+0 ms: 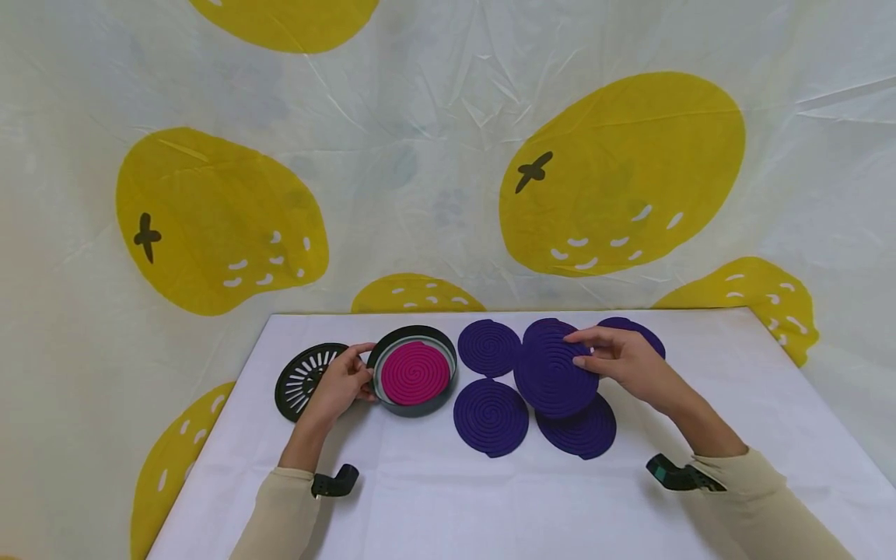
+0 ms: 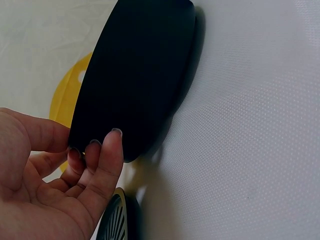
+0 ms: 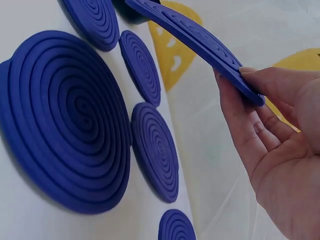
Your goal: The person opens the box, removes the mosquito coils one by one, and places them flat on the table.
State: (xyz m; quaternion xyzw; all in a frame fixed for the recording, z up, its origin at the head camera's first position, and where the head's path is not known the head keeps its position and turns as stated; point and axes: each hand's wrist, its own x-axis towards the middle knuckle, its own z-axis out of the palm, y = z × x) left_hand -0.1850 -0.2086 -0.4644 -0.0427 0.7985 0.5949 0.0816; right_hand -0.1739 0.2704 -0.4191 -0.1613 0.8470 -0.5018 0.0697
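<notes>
My left hand holds the left side of a dark round coaster holder, thumb and fingertips at its rim. A magenta spiral coaster lies inside the holder. In the left wrist view, the holder's dark outside fills the upper middle, tilted off the white cloth. My right hand pinches a purple-blue spiral coaster by its right edge. In the right wrist view that coaster is raised and slanted between thumb and fingers. It overlaps other purple-blue coasters in the head view.
More purple-blue spiral coasters lie flat on the white table, including one beside the holder, one in front and one behind my right hand. A black slotted round lid lies left of the holder. A lemon-print cloth hangs behind.
</notes>
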